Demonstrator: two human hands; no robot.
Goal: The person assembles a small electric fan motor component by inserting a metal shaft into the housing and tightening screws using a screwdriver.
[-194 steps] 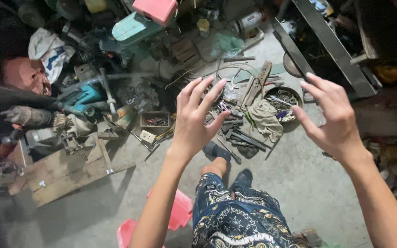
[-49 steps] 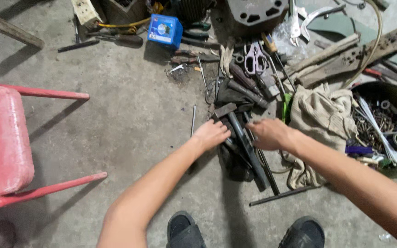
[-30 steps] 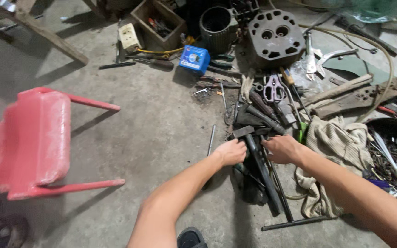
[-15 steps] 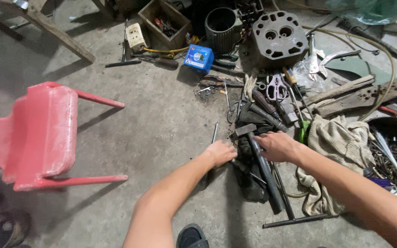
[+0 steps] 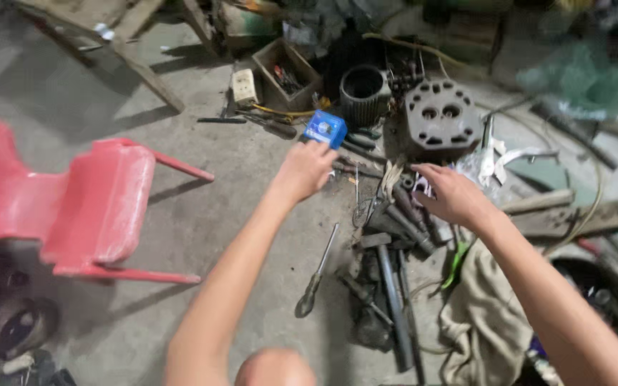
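Observation:
My left hand (image 5: 303, 170) reaches forward over the concrete floor, its fingertips at a small blue box (image 5: 325, 128); whether it grips the box is unclear. My right hand (image 5: 450, 194) hovers with fingers spread over a pile of dark metal tools (image 5: 395, 221), near scissors with pale handles (image 5: 420, 187). A screwdriver (image 5: 316, 275) lies on the floor between my arms. A long dark bar (image 5: 390, 307) lies below the pile.
A red plastic chair (image 5: 73, 200) lies tipped at the left. A round metal housing (image 5: 363, 93) and a cylinder head block (image 5: 441, 120) sit beyond the tools. A wooden box (image 5: 285, 75), a beige rag (image 5: 484, 314) and wooden planks (image 5: 574, 214) surround the spot.
Both hands left the long bar and tool pile near me and moved forward; the left hand now reaches the blue box, the right is higher over the tools. The view tilted up.

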